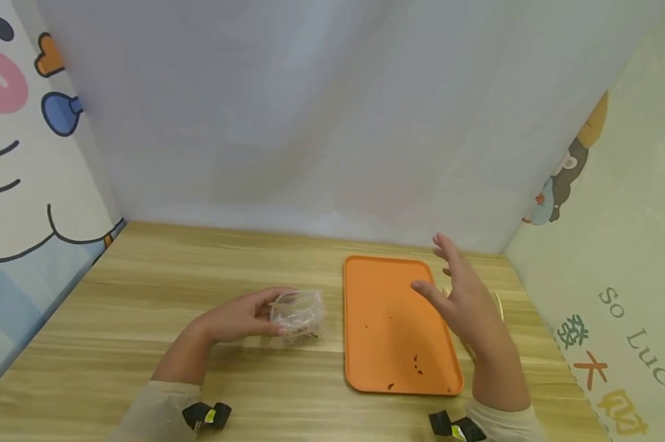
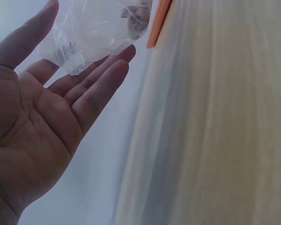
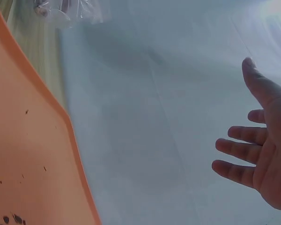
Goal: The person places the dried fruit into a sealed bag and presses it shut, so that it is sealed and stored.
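Observation:
My left hand [image 1: 235,317] grips a small clear plastic bag [image 1: 303,312] between thumb and fingers, left of the tray. Small brown pieces [image 2: 136,19] show through the bag's film in the left wrist view. An orange tray [image 1: 384,307] lies on the table with a few dark crumbs [image 1: 417,362] scattered on it, mostly near its front edge. Over the tray's right side, my right hand [image 1: 470,307] is raised with nothing in it, its thumb and fingers spread apart. The right wrist view shows its extended fingers [image 3: 243,149] too.
A thin gold-coloured item [image 1: 498,305] lies right of the tray, partly hidden behind my right hand. The wood-grain table [image 1: 161,270] meets a pale curtain [image 1: 288,123] at the back. Printed panels [image 1: 614,258] stand along both sides.

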Demonstrator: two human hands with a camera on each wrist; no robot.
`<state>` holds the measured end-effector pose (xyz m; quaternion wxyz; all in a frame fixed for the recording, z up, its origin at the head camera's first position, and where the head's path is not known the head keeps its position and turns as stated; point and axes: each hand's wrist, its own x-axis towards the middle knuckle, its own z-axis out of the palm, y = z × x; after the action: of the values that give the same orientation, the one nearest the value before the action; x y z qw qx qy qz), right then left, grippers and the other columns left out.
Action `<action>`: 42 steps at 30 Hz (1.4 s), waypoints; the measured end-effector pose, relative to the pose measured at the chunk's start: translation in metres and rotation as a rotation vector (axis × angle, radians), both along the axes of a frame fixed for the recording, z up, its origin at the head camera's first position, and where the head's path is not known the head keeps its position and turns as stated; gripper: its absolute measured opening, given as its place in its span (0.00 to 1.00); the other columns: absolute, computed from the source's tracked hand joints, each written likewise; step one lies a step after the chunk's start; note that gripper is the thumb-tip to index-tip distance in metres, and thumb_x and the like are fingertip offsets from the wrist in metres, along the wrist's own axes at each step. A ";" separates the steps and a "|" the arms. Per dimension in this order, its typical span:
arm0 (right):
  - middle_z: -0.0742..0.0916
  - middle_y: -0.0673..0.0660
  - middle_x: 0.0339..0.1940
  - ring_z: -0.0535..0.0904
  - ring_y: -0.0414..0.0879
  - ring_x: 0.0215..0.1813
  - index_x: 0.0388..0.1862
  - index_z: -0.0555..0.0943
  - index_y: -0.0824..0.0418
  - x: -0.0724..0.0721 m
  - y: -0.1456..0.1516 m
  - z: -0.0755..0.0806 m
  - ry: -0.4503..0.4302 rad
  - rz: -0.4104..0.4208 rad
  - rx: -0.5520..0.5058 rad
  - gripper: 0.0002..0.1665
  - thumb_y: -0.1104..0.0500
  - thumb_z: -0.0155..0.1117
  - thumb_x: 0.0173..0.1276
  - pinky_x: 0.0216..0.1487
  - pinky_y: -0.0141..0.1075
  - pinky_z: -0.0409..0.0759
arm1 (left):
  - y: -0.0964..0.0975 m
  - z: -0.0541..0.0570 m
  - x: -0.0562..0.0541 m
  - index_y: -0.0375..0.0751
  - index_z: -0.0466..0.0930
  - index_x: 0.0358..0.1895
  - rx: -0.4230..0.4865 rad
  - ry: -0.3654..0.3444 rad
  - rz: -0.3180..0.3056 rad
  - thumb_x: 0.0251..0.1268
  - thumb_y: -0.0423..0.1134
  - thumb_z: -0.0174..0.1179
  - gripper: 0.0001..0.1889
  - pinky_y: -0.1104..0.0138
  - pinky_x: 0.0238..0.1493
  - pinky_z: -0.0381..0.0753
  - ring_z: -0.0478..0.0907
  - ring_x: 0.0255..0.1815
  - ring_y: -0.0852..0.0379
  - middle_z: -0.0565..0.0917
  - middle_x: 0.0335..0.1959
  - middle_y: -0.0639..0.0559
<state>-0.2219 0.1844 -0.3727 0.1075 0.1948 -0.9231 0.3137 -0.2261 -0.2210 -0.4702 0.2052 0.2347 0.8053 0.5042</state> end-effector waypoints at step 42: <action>0.87 0.53 0.36 0.83 0.40 0.36 0.43 0.83 0.61 0.007 -0.064 -0.012 0.298 0.552 -0.358 0.14 0.76 0.60 0.66 0.37 0.30 0.80 | 0.049 0.087 0.028 0.61 0.46 0.79 0.276 0.120 -0.287 0.77 0.35 0.50 0.35 0.64 0.59 0.76 0.74 0.66 0.51 0.68 0.71 0.43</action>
<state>-0.2151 0.1199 -0.3847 0.1846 0.4584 -0.7403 0.4558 -0.1982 -0.1718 -0.3834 0.1924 0.4025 0.6976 0.5606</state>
